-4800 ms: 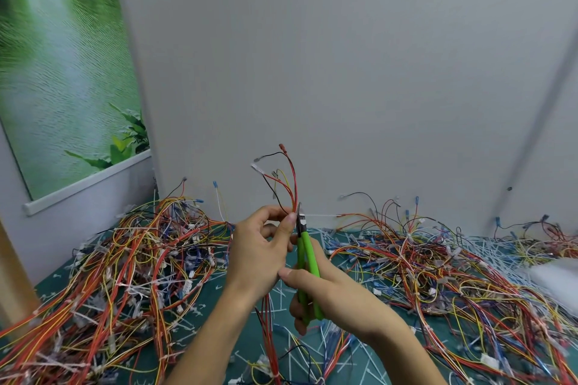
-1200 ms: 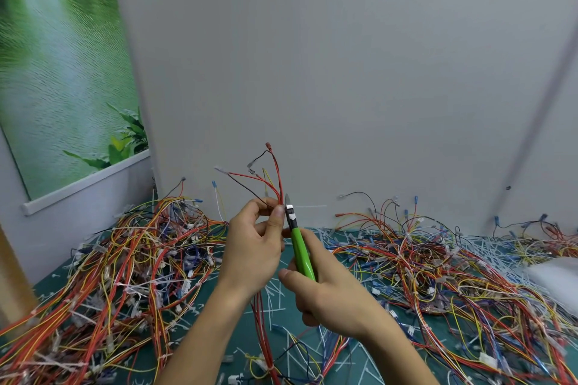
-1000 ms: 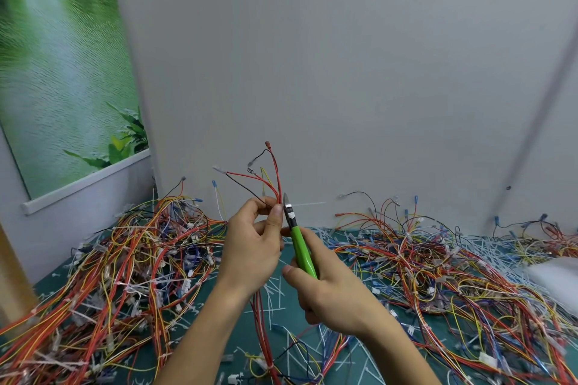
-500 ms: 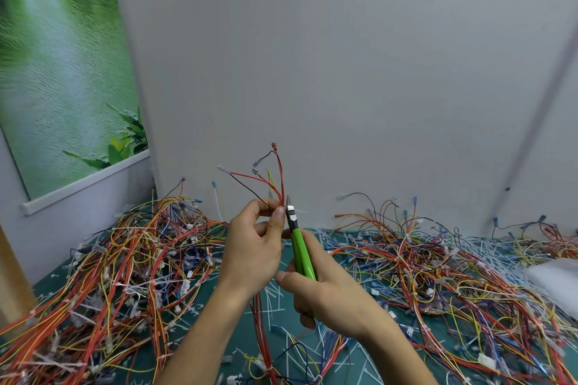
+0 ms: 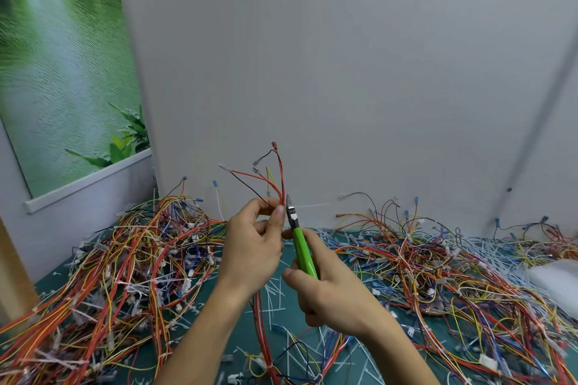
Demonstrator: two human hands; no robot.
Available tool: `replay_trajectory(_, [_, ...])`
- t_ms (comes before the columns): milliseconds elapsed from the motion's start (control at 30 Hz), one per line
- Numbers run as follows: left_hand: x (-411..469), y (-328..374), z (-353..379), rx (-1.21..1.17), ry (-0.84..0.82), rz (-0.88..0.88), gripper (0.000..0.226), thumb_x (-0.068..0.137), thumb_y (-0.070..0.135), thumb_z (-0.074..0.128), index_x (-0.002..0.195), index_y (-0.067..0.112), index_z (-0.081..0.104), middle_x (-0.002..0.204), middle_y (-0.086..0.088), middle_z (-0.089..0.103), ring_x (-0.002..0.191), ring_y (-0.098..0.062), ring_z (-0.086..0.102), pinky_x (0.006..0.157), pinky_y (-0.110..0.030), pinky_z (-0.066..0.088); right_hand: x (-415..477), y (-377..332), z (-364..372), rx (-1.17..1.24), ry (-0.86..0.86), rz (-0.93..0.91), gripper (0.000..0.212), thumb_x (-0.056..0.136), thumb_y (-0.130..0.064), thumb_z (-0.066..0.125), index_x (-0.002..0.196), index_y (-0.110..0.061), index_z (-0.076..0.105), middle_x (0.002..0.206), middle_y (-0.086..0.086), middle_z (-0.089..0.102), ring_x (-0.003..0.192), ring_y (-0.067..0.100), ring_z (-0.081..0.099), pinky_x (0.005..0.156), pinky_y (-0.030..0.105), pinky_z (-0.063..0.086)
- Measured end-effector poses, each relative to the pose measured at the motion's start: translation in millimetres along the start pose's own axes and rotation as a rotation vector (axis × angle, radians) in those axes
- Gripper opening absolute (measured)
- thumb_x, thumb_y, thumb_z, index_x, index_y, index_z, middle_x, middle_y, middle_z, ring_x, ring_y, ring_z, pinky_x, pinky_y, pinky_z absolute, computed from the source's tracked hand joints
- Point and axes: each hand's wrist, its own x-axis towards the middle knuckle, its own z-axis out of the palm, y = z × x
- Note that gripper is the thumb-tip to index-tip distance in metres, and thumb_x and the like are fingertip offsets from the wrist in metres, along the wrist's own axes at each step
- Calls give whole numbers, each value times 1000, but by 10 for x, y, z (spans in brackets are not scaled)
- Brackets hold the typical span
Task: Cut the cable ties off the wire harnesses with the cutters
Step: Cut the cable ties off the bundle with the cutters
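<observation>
My left hand (image 5: 251, 247) pinches a thin wire harness (image 5: 275, 180) of red, black and yellow wires and holds it upright in front of the wall. Its loose ends fan out above my fingers, and the rest hangs down behind my wrist to the mat. My right hand (image 5: 331, 294) grips the green-handled cutters (image 5: 301, 245). The cutters point upward, with the jaws right beside my left thumb tip at the harness. A thin white cable tie tail (image 5: 311, 206) sticks out to the right at the jaws.
A big tangle of harnesses (image 5: 134, 262) covers the left of the green mat (image 5: 281, 334), another heap (image 5: 438, 262) lies to the right. Several cut white tie pieces (image 5: 275, 291) litter the middle. A white bag (image 5: 556, 281) sits at the right edge. A grey wall stands close behind.
Both hands have stayed nearly in place over the last second. The cutters remain beside my left thumb; the harness ends have shifted slightly.
</observation>
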Motion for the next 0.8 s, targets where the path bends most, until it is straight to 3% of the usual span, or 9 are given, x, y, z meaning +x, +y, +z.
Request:
replay_trajectory(200, [-17, 12, 14, 12, -8, -6, 4, 100, 26, 59, 101, 23, 62, 70, 18, 69, 53, -3, 62, 53, -14, 49, -18, -29, -4, 19, -22, 17, 42, 83, -35, 66, 115, -56, 49, 72, -15, 52, 58, 19, 45, 49, 33, 42])
replay_trajectory(400, [-11, 10, 7, 7, -6, -13, 4, 100, 25, 59, 102, 22, 62, 69, 17, 67, 53, -4, 61, 54, -16, 49, -12, -16, -14, -29, 8, -2, 37, 89, -27, 60, 115, -50, 49, 74, -1, 45, 56, 20, 38, 45, 28, 39])
replay_trajectory(633, [-9, 15, 1, 4, -2, -12, 3, 100, 26, 59, 102, 24, 61, 70, 19, 66, 53, -4, 61, 53, -17, 50, -2, 1, -26, -60, 5, -11, 38, 91, -24, 58, 117, -51, 48, 68, -6, 45, 52, 15, 38, 42, 25, 40])
replay_trajectory(800, [-13, 16, 9, 9, 5, 2, 2, 100, 25, 59, 100, 25, 61, 71, 19, 67, 51, -4, 60, 52, -15, 48, 3, 0, -7, -16, -5, 5, 37, 86, -26, 60, 117, -46, 50, 74, 1, 44, 55, 20, 36, 45, 27, 38])
